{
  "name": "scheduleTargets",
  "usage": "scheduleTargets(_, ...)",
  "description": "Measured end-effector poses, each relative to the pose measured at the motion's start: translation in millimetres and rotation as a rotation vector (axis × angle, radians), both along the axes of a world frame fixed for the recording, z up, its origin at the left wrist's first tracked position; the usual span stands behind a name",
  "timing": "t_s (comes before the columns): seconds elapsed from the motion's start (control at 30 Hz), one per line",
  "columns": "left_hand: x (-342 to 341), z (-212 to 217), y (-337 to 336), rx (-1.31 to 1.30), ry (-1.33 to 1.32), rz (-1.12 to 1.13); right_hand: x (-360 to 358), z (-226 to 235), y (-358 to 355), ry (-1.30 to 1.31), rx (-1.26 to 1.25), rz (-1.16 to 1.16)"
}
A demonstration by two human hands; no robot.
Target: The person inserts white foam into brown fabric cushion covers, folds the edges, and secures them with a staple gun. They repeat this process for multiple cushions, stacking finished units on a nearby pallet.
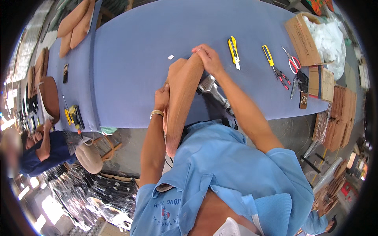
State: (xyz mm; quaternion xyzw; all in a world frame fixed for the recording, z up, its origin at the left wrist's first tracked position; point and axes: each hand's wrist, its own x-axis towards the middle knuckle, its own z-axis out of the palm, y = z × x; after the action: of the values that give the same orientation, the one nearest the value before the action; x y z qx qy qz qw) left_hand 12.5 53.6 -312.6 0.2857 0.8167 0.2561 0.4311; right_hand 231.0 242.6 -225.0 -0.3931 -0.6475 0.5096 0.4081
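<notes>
A brown fabric-covered cushion (184, 92) stands tilted on its edge on the blue-topped table (132, 70), its near end against my body. My left hand (161, 97), with a gold-coloured watch at the wrist, is closed on the cushion's left edge. At the far upper corner, my right hand (208, 59) wraps over the edge with the fingers bent round it. A silver staple gun (213, 92) lies just right of the cushion, under my right forearm. The side of the cushion facing left is mostly hidden from view.
On the right lie a yellow utility knife (233, 53), a yellow screwdriver (268, 56), red-handled pliers (282, 78) and scissors (293, 63). Beyond them stands a cardboard box (301, 41) with white plastic. Brown cushions (76, 23) are stacked far left, where another person (43, 149) works.
</notes>
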Motion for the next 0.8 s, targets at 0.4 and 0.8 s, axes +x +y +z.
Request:
scheduleTargets(0.4,36,20,158,0.154,0.091,-0.231,-25,1,-6,0.102,-0.027,-0.063)
scheduleTargets(0.8,28,9,155,0.232,0.253,-0.166,-35,-10,-2,0.148,-0.023,-0.122)
